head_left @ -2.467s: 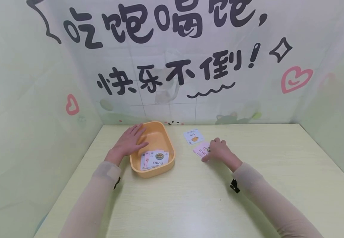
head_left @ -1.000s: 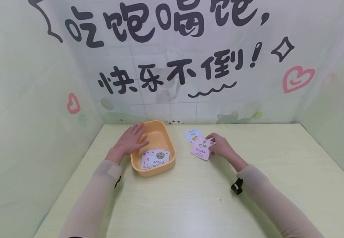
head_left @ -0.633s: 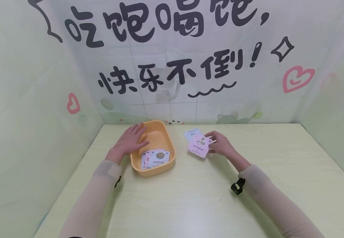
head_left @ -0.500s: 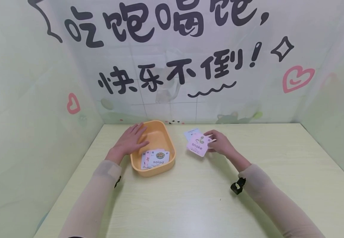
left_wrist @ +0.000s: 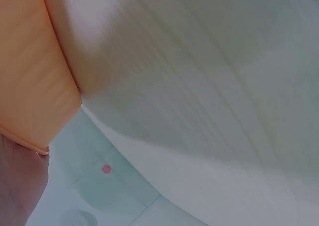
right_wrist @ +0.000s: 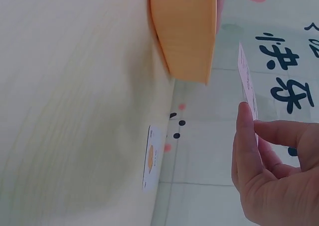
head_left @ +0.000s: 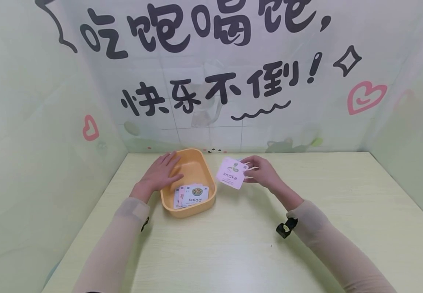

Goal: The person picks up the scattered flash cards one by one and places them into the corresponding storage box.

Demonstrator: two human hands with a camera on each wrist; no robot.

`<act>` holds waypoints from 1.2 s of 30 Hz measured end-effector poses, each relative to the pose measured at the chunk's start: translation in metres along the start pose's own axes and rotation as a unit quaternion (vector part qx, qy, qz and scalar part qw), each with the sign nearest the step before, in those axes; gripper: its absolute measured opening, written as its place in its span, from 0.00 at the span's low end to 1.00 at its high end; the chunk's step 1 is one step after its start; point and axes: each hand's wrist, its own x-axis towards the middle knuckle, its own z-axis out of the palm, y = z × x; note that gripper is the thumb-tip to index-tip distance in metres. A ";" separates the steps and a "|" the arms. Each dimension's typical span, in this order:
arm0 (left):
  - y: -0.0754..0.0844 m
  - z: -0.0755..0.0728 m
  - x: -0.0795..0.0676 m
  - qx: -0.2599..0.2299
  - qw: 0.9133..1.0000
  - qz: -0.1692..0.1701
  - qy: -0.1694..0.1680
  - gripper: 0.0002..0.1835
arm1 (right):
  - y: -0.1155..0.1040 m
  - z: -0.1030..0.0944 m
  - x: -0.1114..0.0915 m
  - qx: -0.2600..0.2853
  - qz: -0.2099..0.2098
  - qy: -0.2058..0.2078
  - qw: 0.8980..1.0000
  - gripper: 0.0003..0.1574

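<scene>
In the head view, my left hand (head_left: 158, 173) rests over the left rim of an orange tray (head_left: 212, 181), fingers extended and thumb inside. Several cards lie at the tray's near end, the topmost a salad card (head_left: 195, 196). My right hand (head_left: 260, 171) pinches a pink snake card (head_left: 230, 174) between thumb and fingers, raised off the table to the right of the tray. The right wrist view shows that card nearly edge-on, and below it a pie card (right_wrist: 151, 158) lying flat on the table. From the head, the pie card is almost wholly hidden behind the snake card.
The pale wooden table (head_left: 211, 252) ends at a back wall sheet (head_left: 270, 136) printed with large characters. Similar sheets stand at the left and right. A black strap (head_left: 286, 228) hangs at the right wrist.
My right hand has picked the snake card off the table, lifted it and carried it left toward the tray, passing over the pie card. My left hand stays at the tray.
</scene>
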 end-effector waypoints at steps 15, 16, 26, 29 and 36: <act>-0.001 0.001 0.000 0.001 1.000 -0.003 0.001 0.45 | -0.024 0.039 0.000 0.037 -0.006 -0.033 0.999 0.24; -0.001 0.001 0.000 0.000 1.000 -0.004 0.000 0.45 | -0.024 0.042 0.001 0.037 -0.005 -0.034 0.999 0.23; 0.000 0.000 -0.001 -0.001 1.000 -0.005 -0.001 0.45 | -0.022 0.071 0.009 0.036 -0.004 -0.046 0.998 0.21; 0.000 0.000 0.000 0.001 1.000 -0.003 0.000 0.45 | -0.020 0.077 0.011 0.025 -0.001 -0.043 0.999 0.21; -0.002 0.002 0.002 0.003 1.000 0.001 0.006 0.44 | -0.020 0.084 0.013 -0.008 -0.001 -0.035 0.999 0.20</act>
